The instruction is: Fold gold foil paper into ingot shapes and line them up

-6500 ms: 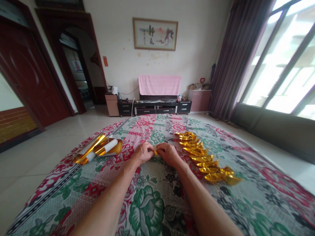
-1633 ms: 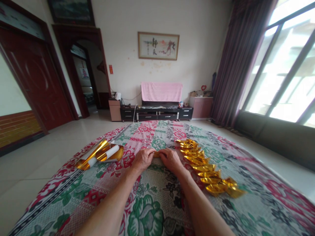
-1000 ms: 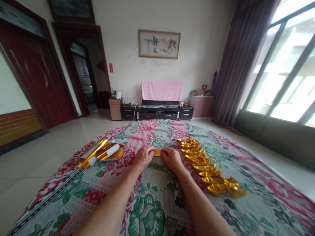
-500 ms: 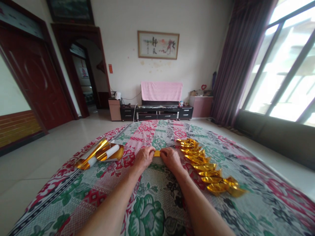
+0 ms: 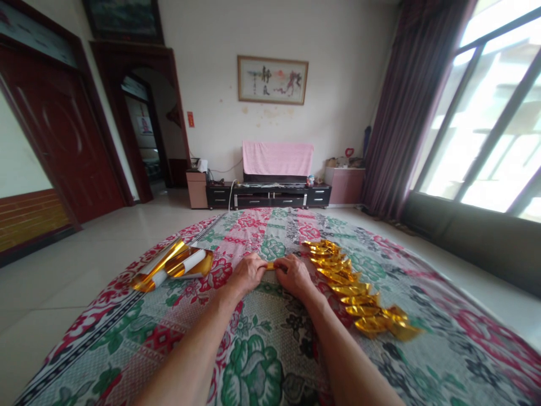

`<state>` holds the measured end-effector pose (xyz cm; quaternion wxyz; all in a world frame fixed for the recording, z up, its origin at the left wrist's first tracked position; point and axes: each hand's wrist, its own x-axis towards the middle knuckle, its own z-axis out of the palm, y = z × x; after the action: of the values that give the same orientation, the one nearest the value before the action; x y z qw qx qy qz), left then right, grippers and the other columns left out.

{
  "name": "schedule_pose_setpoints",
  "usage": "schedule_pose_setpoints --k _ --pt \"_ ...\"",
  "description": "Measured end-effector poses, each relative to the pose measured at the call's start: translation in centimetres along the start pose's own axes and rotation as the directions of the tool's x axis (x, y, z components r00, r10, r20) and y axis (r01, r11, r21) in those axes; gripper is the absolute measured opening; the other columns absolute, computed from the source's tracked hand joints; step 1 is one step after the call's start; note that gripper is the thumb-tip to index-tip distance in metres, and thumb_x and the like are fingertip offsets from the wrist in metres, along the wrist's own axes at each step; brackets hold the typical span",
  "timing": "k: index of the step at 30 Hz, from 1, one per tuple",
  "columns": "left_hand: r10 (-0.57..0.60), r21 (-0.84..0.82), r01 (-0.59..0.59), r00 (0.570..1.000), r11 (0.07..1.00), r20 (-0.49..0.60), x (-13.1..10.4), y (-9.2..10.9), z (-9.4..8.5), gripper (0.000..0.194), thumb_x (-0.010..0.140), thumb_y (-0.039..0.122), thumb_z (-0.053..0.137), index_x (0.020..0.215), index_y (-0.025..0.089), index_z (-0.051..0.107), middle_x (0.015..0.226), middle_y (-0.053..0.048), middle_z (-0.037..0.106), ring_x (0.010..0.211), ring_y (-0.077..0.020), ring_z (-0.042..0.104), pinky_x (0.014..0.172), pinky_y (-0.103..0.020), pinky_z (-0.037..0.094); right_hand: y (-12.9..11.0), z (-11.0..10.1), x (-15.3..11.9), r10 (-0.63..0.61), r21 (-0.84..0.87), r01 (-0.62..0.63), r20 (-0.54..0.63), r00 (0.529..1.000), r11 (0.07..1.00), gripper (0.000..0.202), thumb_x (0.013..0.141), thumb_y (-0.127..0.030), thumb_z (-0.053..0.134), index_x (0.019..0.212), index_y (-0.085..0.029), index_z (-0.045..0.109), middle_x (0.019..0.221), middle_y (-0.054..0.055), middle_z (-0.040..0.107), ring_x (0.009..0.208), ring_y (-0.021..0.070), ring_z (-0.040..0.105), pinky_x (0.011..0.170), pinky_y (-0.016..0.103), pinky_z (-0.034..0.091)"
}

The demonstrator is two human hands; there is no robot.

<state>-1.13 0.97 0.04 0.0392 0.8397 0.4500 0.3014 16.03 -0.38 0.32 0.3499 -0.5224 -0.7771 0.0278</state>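
Between my two hands, just above or on the flowered cloth, is a small folded strip of gold foil paper. My left hand pinches its left end, and my right hand pinches the right end. Both hands are closed, and the fingers cover the strip's ends. To the right of my right hand runs a slanting row of folded gold foil ingots, several of them, lying close together. Left of my left hand lie loose curled sheets of gold foil paper with white backs.
A floral cloth in red, green and grey covers the round surface before me. Beyond it stand a low black cabinet and something draped with a pink towel. A curtain and window are on the right, a dark red door on the left.
The gold strip between my fingers looks narrower now, as if tilted or folded over. My hands have stayed in nearly the same place; the ingots and loose sheets lie as before.
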Motion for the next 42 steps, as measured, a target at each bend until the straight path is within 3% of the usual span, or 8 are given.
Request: schedule_pose_setpoints --k 5,14,20,22,25,30,42 --pt "0.019 0.018 -0.018 1.000 1.000 -0.018 0.0 -0.1 0.2 0.025 0.083 0.021 0.043 0.080 0.019 0.068 0.079 -0.004 0.059 0.080 -0.0144 0.056 0.074 -0.025 0.044 0.3 0.3 -0.1 -0.013 0.016 0.013 -0.029 1.000 1.000 0.020 0.072 -0.014 0.051 0.081 -0.021 0.068 0.075 0.003 0.061 0.073 0.0133 0.056 0.070 0.021 0.041" --pt "0.015 -0.044 -0.021 0.989 0.999 -0.148 -0.1 0.5 -0.3 0.026 0.085 0.020 0.040 0.086 0.017 0.065 0.085 -0.007 0.062 0.080 -0.0145 0.058 0.076 -0.025 0.045 -0.2 -0.5 0.0 -0.008 0.281 0.038 -0.107 0.994 0.959 0.019 0.074 -0.018 0.050 0.080 -0.020 0.068 0.082 0.003 0.067 0.072 0.0133 0.060 0.070 0.023 0.046" --pt "-0.018 -0.183 -0.023 0.976 0.983 -0.217 0.0 0.9 -0.2 0.023 0.083 0.020 0.042 0.085 0.017 0.065 0.087 -0.006 0.065 0.081 -0.0140 0.060 0.077 -0.024 0.045 -0.2 -0.2 0.1 0.141 0.423 -0.095 -0.080 0.987 0.901 0.022 0.075 -0.025 0.050 0.085 -0.019 0.068 0.071 0.002 0.070 0.065 0.0156 0.064 0.063 0.024 0.048" --pt "-0.115 -0.300 0.052 0.974 0.952 -0.193 0.0 1.1 -0.1 0.023 0.083 0.023 0.043 0.087 0.017 0.065 0.084 -0.005 0.067 0.071 -0.0126 0.062 0.070 -0.023 0.047 -0.3 -0.2 0.2 0.180 0.472 -0.134 -0.054 0.982 0.871 0.023 0.076 -0.026 0.049 0.087 -0.018 0.068 0.065 0.002 0.069 0.063 0.0161 0.065 0.061 0.025 0.049" --pt "-0.276 -0.492 0.208 0.959 0.845 -0.069 0.0 1.3 -0.1 0.026 0.082 0.029 0.044 0.094 0.016 0.063 0.066 -0.003 0.067 0.057 -0.0128 0.062 0.058 -0.022 0.048 -0.5 -0.1 0.2 0.192 0.509 -0.143 -0.044 0.980 0.849 0.024 0.076 -0.026 0.049 0.087 -0.017 0.067 0.065 0.002 0.070 0.062 0.0161 0.065 0.063 0.026 0.050" --pt "-0.324 -0.689 0.294 0.942 0.662 0.091 0.1 1.7 -0.6 0.031 0.078 0.031 0.049 0.101 0.014 0.062 0.077 -0.005 0.071 0.070 -0.0162 0.066 0.059 -0.024 0.050 -0.7 -0.1 0.3 0.120 0.574 -0.073 -0.045 0.992 0.816 0.022 0.076 -0.026 0.049 0.085 -0.018 0.068 0.075 0.003 0.071 0.071 0.0155 0.065 0.068 0.026 0.050" --pt "-0.285 -0.656 0.255 0.956 0.710 0.062 0.1 1.6 -0.5 0.034 0.077 0.031 0.050 0.103 0.014 0.065 0.079 -0.005 0.071 0.071 -0.0154 0.064 0.063 -0.024 0.050 -0.9 -0.6 0.3 0.114 0.667 -0.067 -0.026 0.993 0.742 0.023 0.073 -0.029 0.053 0.085 -0.017 0.069 0.082 0.003 0.071 0.075 0.0165 0.065 0.075 0.029 0.051"
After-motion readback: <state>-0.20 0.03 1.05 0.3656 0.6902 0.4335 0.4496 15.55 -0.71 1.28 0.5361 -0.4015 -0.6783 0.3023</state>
